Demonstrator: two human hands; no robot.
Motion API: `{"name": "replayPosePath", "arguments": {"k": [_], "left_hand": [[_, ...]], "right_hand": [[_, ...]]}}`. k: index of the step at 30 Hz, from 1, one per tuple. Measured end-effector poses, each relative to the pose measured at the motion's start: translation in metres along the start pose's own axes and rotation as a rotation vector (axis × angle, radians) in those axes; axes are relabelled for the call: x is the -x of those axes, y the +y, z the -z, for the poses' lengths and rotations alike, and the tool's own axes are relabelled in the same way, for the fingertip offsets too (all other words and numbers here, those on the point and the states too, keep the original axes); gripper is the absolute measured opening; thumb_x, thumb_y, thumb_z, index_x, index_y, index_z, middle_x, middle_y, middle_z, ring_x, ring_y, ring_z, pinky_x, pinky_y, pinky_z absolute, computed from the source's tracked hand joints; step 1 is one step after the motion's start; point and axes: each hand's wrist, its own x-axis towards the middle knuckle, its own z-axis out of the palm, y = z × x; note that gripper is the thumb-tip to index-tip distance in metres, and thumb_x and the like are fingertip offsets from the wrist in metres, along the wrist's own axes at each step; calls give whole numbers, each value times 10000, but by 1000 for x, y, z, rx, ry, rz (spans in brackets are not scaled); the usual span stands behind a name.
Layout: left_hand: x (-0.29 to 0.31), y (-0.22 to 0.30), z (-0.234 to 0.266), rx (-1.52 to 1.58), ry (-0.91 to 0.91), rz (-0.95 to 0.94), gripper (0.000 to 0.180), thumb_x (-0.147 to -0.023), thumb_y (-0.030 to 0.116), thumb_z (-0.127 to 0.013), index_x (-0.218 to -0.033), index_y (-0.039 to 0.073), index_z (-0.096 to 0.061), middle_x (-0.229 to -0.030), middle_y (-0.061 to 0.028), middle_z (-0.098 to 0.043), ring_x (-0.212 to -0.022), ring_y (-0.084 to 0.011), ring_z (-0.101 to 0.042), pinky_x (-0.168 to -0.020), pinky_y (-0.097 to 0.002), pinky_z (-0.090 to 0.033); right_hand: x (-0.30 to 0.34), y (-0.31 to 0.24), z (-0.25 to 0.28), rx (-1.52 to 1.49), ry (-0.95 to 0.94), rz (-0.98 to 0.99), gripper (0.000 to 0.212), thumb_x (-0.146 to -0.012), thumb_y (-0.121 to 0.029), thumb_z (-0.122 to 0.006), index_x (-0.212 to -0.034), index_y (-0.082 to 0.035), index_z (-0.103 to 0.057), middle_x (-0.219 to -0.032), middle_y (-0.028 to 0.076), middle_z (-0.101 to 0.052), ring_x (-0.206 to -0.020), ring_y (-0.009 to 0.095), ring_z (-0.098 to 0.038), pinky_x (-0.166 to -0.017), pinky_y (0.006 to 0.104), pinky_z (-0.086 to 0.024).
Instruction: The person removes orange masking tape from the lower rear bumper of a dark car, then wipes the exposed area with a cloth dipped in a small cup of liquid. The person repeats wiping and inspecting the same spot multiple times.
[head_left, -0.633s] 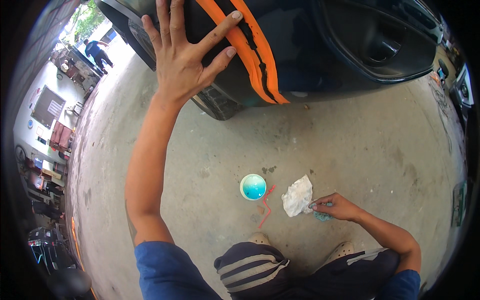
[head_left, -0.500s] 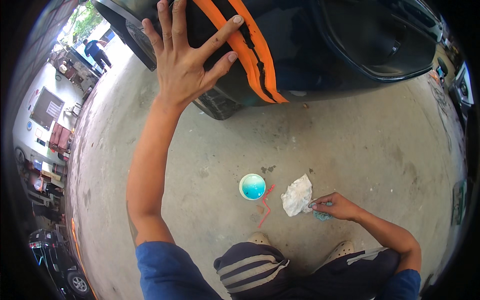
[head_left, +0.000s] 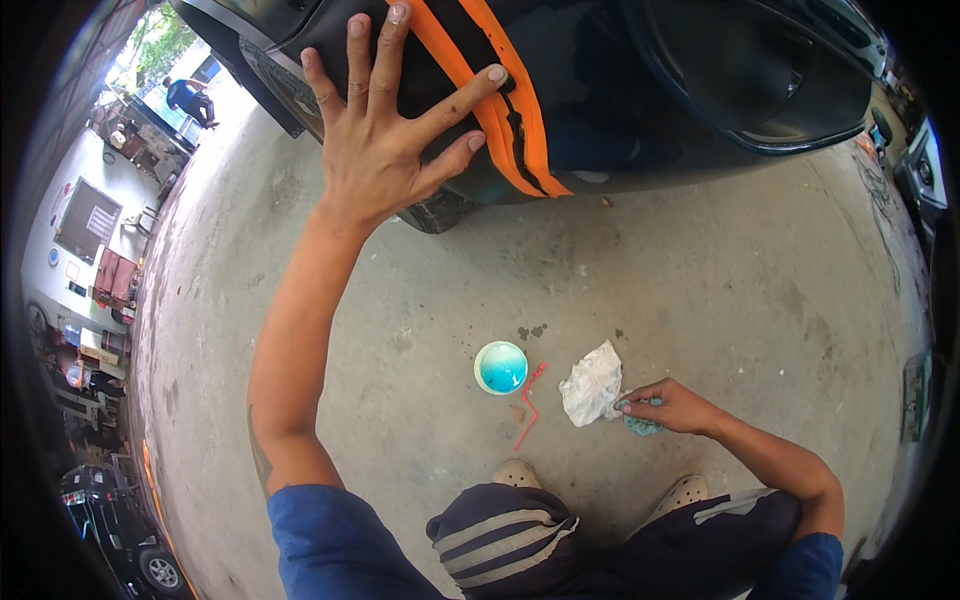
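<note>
My left hand (head_left: 372, 150) lies spread on the dark car bumper (head_left: 600, 110). Its index finger and thumb reach onto orange masking tape (head_left: 526, 150), which runs in two strips with a narrow black-marked band between them. Low over the floor, my right hand (head_left: 672, 408) has its fingers pinched on a crumpled blue-green rag (head_left: 643, 425), partly hidden beneath the hand. Touching or very near the fingertips is a crumpled white cloth (head_left: 591, 384). Left of this cloth stands a round tub (head_left: 500, 368) with blue-green liquid inside.
A thin red strip (head_left: 529, 410) lies beside the tub on the concrete floor (head_left: 430, 320). The car's tire (head_left: 437, 212) shows under the bumper. Another person (head_left: 188, 100) is far off at upper left, and a black vehicle (head_left: 118, 530) stands at lower left.
My left hand has slid slightly right along the bumper and tape. The right hand stays low by the white cloth, still pinching the rag. The view has shifted a little.
</note>
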Motion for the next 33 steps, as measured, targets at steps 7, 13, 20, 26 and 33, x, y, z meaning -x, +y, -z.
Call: {"name": "replayPosePath", "arguments": {"k": [7,13,20,26,33], "left_hand": [[10,10,-9,17,-3,-16,494,-931,651,-603,-1421,602,-562,-1755,-127,-168,-1632,-339,-47,-1280,-593,111],[18,16,-13,34,-36,-17,516,-927,699,-579,-1435,618,-538,-1762,-129,-151,-1638,-339,-33,-1281,-591,138],[25,23,-15,37,-68,-28,519,-938,701,-557,-1449,609,-528,-1762,-141,-138,-1637,-344,-15,-1280,-586,145],[30,28,-14,74,-71,-28,527,-946,682,-557,-1465,601,-517,-1760,-161,-136,-1636,-358,-9,-1278,-593,139],[43,38,-20,105,-37,-14,498,-944,673,-584,-1420,528,-610,-1759,-184,-96,-1635,-364,17,-1284,-564,130]], "right_hand": [[-2,4,-2,-33,2,4,428,-1018,-386,-711,-1239,-23,-768,-1014,69,-780,-912,108,-650,-858,295,-529],[0,3,-1,-4,13,-10,434,-1009,-378,-724,-1239,-13,-764,-1019,75,-781,-912,105,-650,-853,288,-529],[1,4,-2,-26,15,-11,425,-1009,-370,-724,-1228,-9,-766,-1028,77,-782,-917,115,-659,-848,296,-532],[1,4,-3,-30,9,-1,400,-1019,-349,-716,-1222,-8,-768,-1013,61,-776,-907,103,-644,-842,289,-524],[5,4,-3,-65,10,8,373,-1025,-335,-712,-1214,-19,-771,-954,24,-755,-869,79,-615,-806,278,-513]]}}
